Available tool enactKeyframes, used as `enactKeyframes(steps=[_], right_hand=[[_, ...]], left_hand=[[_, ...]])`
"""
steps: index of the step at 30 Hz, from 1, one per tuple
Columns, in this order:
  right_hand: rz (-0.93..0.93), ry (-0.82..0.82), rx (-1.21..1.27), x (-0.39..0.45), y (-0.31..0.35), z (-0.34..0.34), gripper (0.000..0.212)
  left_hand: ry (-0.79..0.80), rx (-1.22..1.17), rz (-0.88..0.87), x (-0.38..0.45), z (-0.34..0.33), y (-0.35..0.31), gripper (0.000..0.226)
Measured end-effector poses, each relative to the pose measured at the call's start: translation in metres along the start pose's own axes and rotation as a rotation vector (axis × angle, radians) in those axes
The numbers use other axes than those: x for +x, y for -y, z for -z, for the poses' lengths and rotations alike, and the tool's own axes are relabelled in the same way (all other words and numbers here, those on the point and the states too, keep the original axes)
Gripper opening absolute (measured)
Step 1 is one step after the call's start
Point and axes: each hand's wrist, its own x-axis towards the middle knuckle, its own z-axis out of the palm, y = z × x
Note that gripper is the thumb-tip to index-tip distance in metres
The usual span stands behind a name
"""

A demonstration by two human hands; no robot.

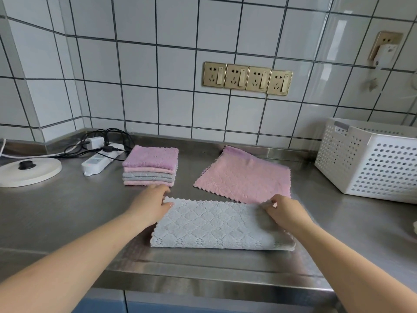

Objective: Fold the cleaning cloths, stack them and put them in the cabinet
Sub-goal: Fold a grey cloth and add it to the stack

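I have the grey cloth (216, 224) lying folded in half on the steel counter (67, 222), my left hand (151, 205) and right hand (285, 213) each pinching a far corner to square the edges. Beyond lies an unfolded pink cloth (242, 177), left of it the folded stack (150, 166) (cabinet not in view). A perforated white basket (370, 159) and a power strip (97, 161) sit against the tiled wall (158, 64).

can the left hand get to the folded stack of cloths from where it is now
Probably yes. The left hand holds the far left corner of the grey cloth, and the folded stack sits just beyond it with only bare steel counter between.
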Motion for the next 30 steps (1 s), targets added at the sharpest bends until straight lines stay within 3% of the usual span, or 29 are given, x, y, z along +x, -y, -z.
enactKeyframes(steps=[2,5,8,10,12,15,18,25,30], right_hand=[[0.024,-0.073,-0.075,-0.003,0.001,0.004,0.026],[0.249,-0.132,-0.089,-0.01,0.019,0.005,0.04],[0.48,0.04,-0.062,-0.023,0.059,-0.013,0.047],[0.536,0.107,-0.078,-0.031,0.078,-0.031,0.048],[0.505,0.149,-0.118,-0.037,0.082,-0.045,0.049],[0.458,0.146,-0.203,-0.041,0.072,-0.052,0.08],[0.4,0.179,-0.235,-0.04,0.062,-0.048,0.065],[0.298,0.215,-0.275,-0.036,0.029,-0.029,0.086],[0.22,0.203,-0.28,-0.031,0.015,-0.024,0.07]], left_hand=[[-0.041,0.013,-0.033,-0.003,0.0,-0.003,0.051],[-0.03,-0.015,-0.242,-0.014,-0.002,-0.029,0.052],[0.074,-0.031,-0.356,-0.025,-0.016,-0.068,0.051],[0.122,0.01,-0.359,-0.027,-0.03,-0.083,0.052],[0.17,0.106,-0.324,-0.027,-0.042,-0.082,0.053],[0.219,0.213,-0.255,-0.028,-0.043,-0.069,0.057],[0.265,0.239,-0.198,-0.025,-0.036,-0.057,0.063],[0.333,0.207,-0.09,-0.025,-0.025,-0.024,0.068],[0.32,0.201,-0.07,-0.029,-0.018,-0.021,0.067]])
